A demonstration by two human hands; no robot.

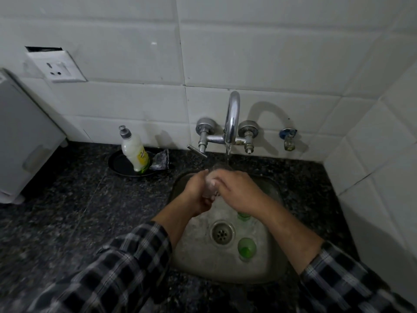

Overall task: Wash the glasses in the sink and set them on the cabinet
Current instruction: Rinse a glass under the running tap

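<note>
We hold the glass (211, 184) over the sink (225, 275), under the tap (232, 114) water, with left hand (197, 194) and right hand (239, 190) both curled around it. Two green glasses (246, 248) wait in the sink, so most washing seems left.

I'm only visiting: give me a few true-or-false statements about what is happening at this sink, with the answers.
1. Water runs from the tap. True.
2. The left hand and right hand hold a glass under it. True.
3. The sink holds nothing else. False: two green glasses sit near its drain.
4. The soap bottle lies in the sink. False: it sits in a dish on the counter.
</note>
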